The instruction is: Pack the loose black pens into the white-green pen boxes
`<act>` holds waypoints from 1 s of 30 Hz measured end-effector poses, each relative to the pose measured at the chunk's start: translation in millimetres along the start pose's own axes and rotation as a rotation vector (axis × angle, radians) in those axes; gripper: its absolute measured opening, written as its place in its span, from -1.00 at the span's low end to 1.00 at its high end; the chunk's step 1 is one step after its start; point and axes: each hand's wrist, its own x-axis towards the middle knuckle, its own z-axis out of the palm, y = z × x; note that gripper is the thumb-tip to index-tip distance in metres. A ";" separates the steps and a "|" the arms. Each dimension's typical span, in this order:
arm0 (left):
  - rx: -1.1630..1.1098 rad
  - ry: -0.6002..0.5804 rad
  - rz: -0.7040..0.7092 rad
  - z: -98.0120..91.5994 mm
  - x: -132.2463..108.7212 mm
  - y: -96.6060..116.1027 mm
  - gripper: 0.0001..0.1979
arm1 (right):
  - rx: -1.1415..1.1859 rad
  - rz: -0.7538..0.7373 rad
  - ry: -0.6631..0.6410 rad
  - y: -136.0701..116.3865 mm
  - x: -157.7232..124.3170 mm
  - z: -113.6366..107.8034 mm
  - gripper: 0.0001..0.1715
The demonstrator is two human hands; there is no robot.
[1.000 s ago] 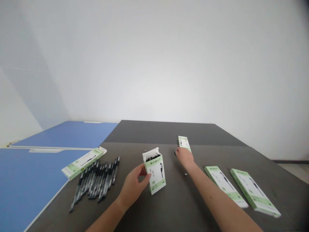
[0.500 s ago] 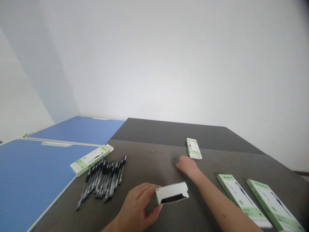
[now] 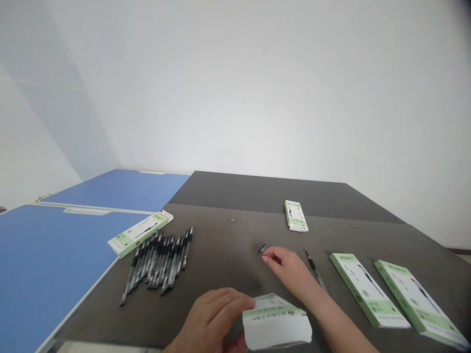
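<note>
At the bottom centre, my left hand [image 3: 217, 318] is closed around a white and green pen box [image 3: 275, 326], whose white end flap faces me. Its inside is out of sight. To the upper right of it, my right hand [image 3: 285, 267] is pinched on a small dark pen end [image 3: 263, 248]; the fingers hide the rest. A single pen [image 3: 313, 267] lies just right of that hand, its lower part behind my forearm. Off to the left, several black and clear pens [image 3: 158, 262] lie heaped on the dark table [image 3: 221, 250].
A pen box [image 3: 142, 233] with a raised flap lies beside the heap, across the edge of the blue table [image 3: 55, 264]. Another box [image 3: 295, 215] lies farther back. Two more boxes [image 3: 370, 289] [image 3: 421, 301] lie side by side at the right.
The box in my left hand has tilted and come nearer, so its dark opening no longer shows. My right hand has moved slightly left and nearer. A pen beside it has come into view.
</note>
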 end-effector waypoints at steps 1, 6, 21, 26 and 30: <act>-0.018 0.003 -0.008 -1.1 0.8 1.1 -0.47 | 0.083 -0.045 0.015 2.6 -12.8 -2.9 -0.63; -0.084 0.076 -0.152 1.3 9.8 8.9 -0.57 | 0.732 -0.281 -0.054 24.2 -70.8 3.6 -0.29; 0.127 -0.009 -0.119 -42.9 37.0 18.0 -0.70 | 0.934 -0.110 -0.234 22.1 -93.3 13.4 -0.52; 0.147 -0.046 -0.063 -47.0 34.9 19.0 -0.85 | 1.159 -0.101 -0.354 24.8 -101.0 13.7 -0.49; 0.097 -0.092 -0.156 -45.2 27.4 23.4 -0.89 | 1.156 -0.055 -0.452 25.8 -106.5 12.4 -0.43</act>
